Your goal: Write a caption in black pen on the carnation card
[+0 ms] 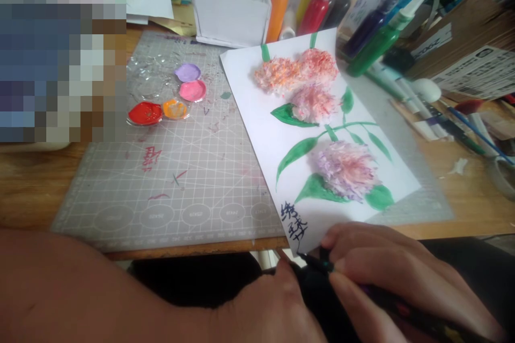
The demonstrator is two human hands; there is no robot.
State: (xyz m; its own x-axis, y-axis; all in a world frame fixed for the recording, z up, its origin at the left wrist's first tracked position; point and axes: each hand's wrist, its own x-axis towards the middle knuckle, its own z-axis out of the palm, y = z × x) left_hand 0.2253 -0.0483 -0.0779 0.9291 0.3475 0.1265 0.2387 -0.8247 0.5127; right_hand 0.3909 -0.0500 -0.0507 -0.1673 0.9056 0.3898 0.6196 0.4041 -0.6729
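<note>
A white sheet of paper (257,118) lies tilted on the grey cutting mat (177,182). It bears several fluffy pink, orange and purple paper flowers, green painted leaves and dark written characters at its near corner. My right hand (394,273) grips a dark pen or brush (317,263), its tip close to that near corner, below the table edge. My left hand (277,305) lies next to it with fingertips touching the pen's tip end; what it grips is hidden.
A clear palette (161,97) with red, orange, pink and purple paint sits on the mat's far left. Paint bottles (317,0), a white box (229,5), pens and brushes (438,112) crowd the far and right side of the wooden table (24,182).
</note>
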